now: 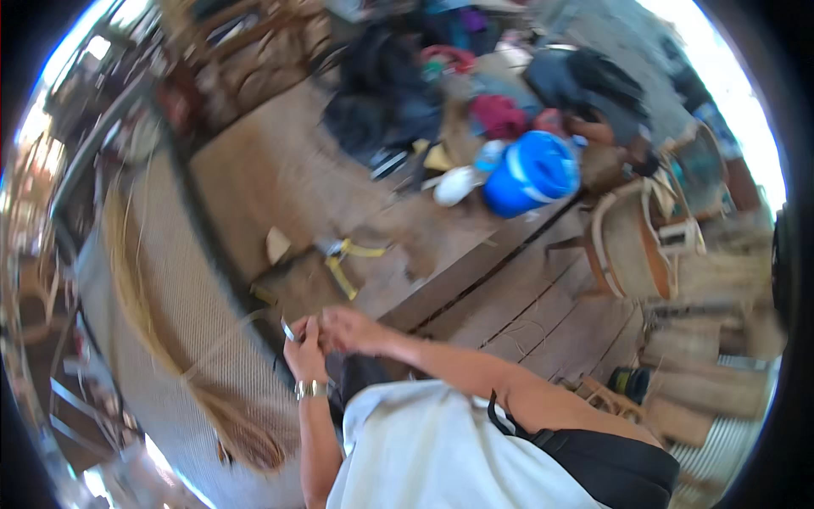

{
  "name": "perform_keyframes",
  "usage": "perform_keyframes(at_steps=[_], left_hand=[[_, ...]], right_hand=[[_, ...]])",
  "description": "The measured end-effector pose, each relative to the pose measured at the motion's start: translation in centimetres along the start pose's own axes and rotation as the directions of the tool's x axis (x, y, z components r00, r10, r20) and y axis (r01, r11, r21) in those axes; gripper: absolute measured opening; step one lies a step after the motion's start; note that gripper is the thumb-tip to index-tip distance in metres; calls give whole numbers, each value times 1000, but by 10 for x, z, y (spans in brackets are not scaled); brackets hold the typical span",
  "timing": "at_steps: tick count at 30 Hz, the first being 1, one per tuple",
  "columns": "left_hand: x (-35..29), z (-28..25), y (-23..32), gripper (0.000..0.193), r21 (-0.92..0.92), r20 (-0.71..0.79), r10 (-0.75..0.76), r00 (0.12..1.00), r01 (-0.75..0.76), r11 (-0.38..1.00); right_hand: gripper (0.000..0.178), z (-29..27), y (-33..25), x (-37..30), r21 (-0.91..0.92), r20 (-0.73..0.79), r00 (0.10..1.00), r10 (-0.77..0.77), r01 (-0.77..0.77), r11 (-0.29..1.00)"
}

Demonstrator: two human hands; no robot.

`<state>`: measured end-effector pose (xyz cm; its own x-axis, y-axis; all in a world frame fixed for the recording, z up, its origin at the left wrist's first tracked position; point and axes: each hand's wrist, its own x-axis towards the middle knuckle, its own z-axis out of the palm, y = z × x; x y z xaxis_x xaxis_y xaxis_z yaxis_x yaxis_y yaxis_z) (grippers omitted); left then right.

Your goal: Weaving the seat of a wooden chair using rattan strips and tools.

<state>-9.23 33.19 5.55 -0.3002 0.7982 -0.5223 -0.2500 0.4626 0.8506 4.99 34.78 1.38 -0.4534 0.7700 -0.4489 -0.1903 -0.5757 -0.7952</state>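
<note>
My left hand [307,355], with a metal-banded watch [312,389] at the wrist, is closed in front of my body. A short, shiny, blade-like piece [288,328] sticks out from its fingers. Right beside it, my right hand [349,330] has its fingers curled in a pinch; what they grip is too blurred to make out. A pale thin strand [222,345] runs leftward from near the hands across a woven panel [208,293] in a dark frame. On that panel lies a long bundle of straw-coloured strands [140,314].
A low wooden platform [246,170] spreads ahead, holding yellow-handled tools [343,259], a blue bucket [530,174], a white container [455,187] and heaped dark cloth [381,93]. A wicker chair [632,237] stands at right. Another person [606,106] is at the far right.
</note>
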Motion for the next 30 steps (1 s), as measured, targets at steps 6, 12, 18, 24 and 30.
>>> perform_keyframes(at_steps=[6, 12, 18, 24, 30], left_hand=[[31, 37, 6, 12, -8, 72, 50, 996, -50, 999], [114, 69, 73, 18, 52, 86, 243, 966, -248, 967], [92, 183, 79, 19, 40, 268, 312, 912, -334, 942], [-73, 298, -28, 25, 427, 656, -60, 752, -305, 851], [-181, 283, -90, 49, -10, 988, 148, 41, -945, 326]], right_hand=[[28, -149, 26, -217, -553, -271, 943, -194, 13, 833], [31, -313, 98, -539, -396, -898, 406, -166, -586, 707], [26, -320, 95, -643, 7, -918, -255, -304, -777, 629], [25, -333, 138, -551, -174, -959, 3, -285, -797, 578], [21, -226, 40, -381, -679, -544, 734, -407, -101, 727]])
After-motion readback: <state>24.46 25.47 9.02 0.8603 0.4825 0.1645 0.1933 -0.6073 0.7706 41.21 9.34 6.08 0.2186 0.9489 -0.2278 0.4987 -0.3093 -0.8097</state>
